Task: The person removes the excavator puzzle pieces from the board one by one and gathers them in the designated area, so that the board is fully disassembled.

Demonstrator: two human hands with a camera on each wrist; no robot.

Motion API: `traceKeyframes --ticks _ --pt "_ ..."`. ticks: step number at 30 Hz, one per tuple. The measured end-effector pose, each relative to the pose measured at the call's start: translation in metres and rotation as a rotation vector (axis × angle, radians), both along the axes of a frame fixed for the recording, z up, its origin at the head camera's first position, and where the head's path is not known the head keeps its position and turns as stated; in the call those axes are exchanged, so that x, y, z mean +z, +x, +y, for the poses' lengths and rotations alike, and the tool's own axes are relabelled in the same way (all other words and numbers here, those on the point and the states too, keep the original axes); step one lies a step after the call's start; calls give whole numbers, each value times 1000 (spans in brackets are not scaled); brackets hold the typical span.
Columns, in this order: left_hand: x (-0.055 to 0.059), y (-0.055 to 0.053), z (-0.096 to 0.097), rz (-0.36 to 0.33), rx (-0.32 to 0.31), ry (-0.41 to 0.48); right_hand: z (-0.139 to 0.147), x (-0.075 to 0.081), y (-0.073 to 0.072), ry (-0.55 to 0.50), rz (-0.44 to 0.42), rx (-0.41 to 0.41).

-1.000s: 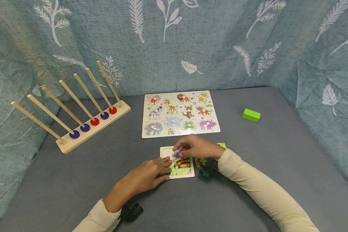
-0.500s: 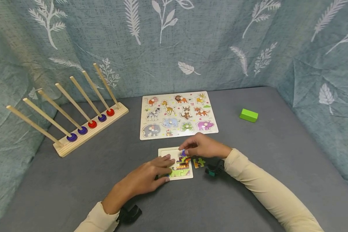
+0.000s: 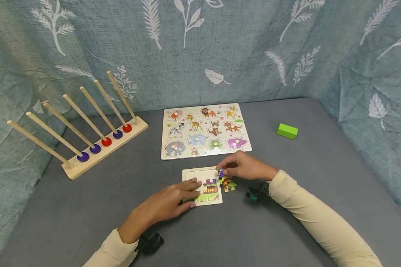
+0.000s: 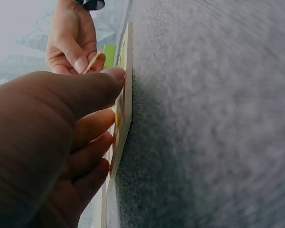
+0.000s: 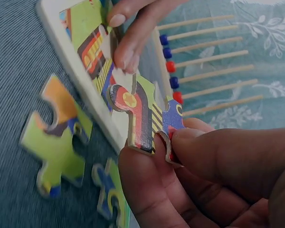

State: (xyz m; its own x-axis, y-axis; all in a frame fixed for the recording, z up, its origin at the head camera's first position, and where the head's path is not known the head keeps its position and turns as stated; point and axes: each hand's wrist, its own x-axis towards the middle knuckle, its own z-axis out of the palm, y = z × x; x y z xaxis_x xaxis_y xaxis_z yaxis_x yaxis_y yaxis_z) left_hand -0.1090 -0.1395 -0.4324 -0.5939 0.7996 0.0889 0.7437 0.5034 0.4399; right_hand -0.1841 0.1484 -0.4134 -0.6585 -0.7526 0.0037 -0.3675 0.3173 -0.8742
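Observation:
My left hand [image 3: 170, 198] rests with its fingers spread on the left side of a small wooden jigsaw tray [image 3: 195, 175]. Several fitted pieces show in the tray's lower part, while its upper part is bare wood. Just past the tray's right edge, my right hand [image 3: 245, 165] pinches a jigsaw piece [image 5: 142, 114] between thumb and fingers. That piece is red, black, green and purple, held tilted above the table. Below it lie a loose green and orange jigsaw piece [image 5: 61, 137] and a second loose jigsaw piece [image 5: 109, 192], partly cut off in the right wrist view.
Behind the tray lies a larger animal peg puzzle board [image 3: 167, 124]. A wooden rack [image 3: 73, 170] with upright pegs and red and purple beads stands at the left. A green block [image 3: 287, 131] sits at the back right, before a hanging leaf-print curtain [image 3: 247, 44].
My right hand has moved to the right with the jigsaw piece, from over the tray to past its right edge. My left hand stays on the tray.

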Motion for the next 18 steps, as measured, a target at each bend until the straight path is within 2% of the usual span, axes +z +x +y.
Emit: traceKeyframes --ticks 5,12,18 --pt "0 -3 1 35 -13 -4 9 -1 0 22 0 -38" --pt "0 -9 -1 -30 -21 24 22 -1 0 30 -9 -64" --pt "0 -9 -2 -66 -5 38 32 -2 2 15 -39 -63"
